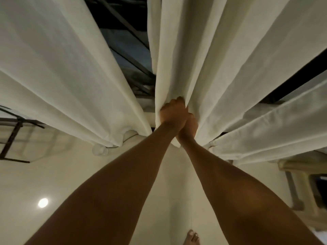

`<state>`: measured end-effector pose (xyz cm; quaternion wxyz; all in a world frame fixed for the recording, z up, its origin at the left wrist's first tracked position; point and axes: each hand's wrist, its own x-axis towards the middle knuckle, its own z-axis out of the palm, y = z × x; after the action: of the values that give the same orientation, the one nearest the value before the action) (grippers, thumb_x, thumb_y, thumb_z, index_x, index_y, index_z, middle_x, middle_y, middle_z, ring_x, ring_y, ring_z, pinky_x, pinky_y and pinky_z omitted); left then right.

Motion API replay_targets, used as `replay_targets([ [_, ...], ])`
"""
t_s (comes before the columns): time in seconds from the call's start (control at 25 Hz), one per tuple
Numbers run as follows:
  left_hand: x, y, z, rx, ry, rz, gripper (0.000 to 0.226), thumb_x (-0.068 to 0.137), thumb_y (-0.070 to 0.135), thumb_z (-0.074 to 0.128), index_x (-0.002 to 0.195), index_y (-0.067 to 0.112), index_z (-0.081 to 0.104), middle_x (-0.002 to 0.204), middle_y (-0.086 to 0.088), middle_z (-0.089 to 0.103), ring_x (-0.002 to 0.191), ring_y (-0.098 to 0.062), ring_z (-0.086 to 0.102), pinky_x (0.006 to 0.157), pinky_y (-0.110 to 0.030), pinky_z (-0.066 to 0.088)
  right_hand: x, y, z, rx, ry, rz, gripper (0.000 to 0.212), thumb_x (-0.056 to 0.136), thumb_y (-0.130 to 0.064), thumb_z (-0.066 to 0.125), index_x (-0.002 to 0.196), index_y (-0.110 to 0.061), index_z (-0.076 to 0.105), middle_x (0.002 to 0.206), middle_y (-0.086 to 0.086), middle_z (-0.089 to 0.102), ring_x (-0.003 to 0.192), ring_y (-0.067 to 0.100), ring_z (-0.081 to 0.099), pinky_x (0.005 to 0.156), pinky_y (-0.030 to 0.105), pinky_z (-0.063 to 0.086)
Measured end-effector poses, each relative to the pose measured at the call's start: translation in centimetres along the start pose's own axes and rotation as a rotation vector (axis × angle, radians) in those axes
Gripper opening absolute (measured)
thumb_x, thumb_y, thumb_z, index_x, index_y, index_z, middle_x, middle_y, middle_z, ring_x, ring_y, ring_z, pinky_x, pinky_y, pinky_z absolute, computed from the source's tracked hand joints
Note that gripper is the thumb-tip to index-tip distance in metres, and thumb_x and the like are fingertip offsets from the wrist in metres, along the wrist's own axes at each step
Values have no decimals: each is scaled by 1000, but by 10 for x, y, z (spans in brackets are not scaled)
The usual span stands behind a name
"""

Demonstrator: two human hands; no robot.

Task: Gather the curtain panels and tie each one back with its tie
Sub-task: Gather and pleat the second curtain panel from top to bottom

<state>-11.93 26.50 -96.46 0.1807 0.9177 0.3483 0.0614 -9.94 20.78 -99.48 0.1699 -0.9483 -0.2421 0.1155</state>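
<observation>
Two cream curtain panels hang before a dark window. The right curtain panel (212, 59) fills the upper right; the left curtain panel (62, 68) spreads across the upper left. Both my arms reach forward to the right panel's inner edge. My left hand (172, 113) is closed around a bunched fold of that panel, fingers curled into the fabric. My right hand (191, 128) sits just behind and below it, also closed on the same gathered cloth, partly hidden by the left wrist. No tie is visible.
The dark window glass and frame (127, 41) show in the gap between the panels. A pale tiled floor (88, 174) lies below, with a light reflection (43, 203). A dark metal frame (12, 137) stands at left, furniture (300, 183) at right. My bare foot (192, 238) is at the bottom.
</observation>
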Motion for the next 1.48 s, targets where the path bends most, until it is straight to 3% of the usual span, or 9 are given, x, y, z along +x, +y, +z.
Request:
replay_targets([
  [0.24, -12, -45, 86, 6, -79, -13, 24, 108, 29, 45, 114, 11, 60, 101, -8, 72, 91, -26, 72, 75, -34, 55, 19, 37, 122, -32, -56, 42, 29, 103, -36, 49, 118, -14, 61, 112, 6, 69, 104, 25, 66, 88, 34, 50],
  [0.44, -10, -59, 133, 38, -19, 21, 29, 110, 32, 39, 110, 12, 60, 95, -7, 72, 86, -24, 72, 70, -34, 54, 24, 62, 189, -73, -121, 48, 39, 103, -45, 47, 127, -15, 56, 122, 5, 64, 114, 23, 61, 95, 34, 46],
  [0.68, -19, -65, 143, 18, 11, 8, 37, 111, 32, 33, 107, 9, 61, 89, -10, 72, 82, -28, 72, 68, -36, 56, 15, 79, 206, -98, -223, 0, 33, 102, -33, 52, 125, -10, 57, 121, 9, 65, 112, 26, 63, 95, 36, 51],
  [0.8, -25, -55, 126, 11, -54, -22, 38, 110, 36, 36, 106, 8, 63, 87, -8, 67, 85, -29, 70, 66, -35, 45, 7, 77, 185, -38, -292, 108, 54, 99, -41, 55, 139, -5, 47, 130, 10, 61, 118, 28, 61, 95, 37, 48],
  [0.96, -40, -26, 60, -20, -66, -78, 44, 107, 48, 39, 100, 11, 62, 80, -1, 51, 76, -23, 56, 67, -33, 40, -13, 56, 109, 39, -322, 143, 74, 97, -43, 53, 151, 0, 27, 140, 13, 55, 126, 33, 56, 100, 44, 47],
  [1.12, -53, 21, -48, -60, -7, -129, 54, 102, 62, 41, 99, 14, 65, 80, 2, 53, 74, -17, 52, 68, -31, 41, -37, 33, -9, -29, -307, 115, 48, 99, -30, 52, 141, -9, 43, 134, 8, 59, 120, 29, 61, 96, 39, 51],
  [1.28, -51, 87, -212, -195, 125, -108, 57, 95, 69, 48, 103, 18, 73, 89, -1, 72, 84, -24, 70, 76, -32, 55, -54, -28, -171, -85, -241, -13, 35, 96, -18, 55, 131, -14, 50, 128, 4, 60, 117, 24, 62, 96, 35, 50],
  [1.48, -39, 167, -445, -338, 399, 62, 63, 89, 76, 43, 105, 23, 76, 93, 3, 76, 85, -21, 72, 79, -33, 58, -52, -136, -416, -88, -52, -233, 30, 94, -16, 59, 124, -13, 58, 122, 7, 65, 110, 26, 65, 91, 36, 55],
])
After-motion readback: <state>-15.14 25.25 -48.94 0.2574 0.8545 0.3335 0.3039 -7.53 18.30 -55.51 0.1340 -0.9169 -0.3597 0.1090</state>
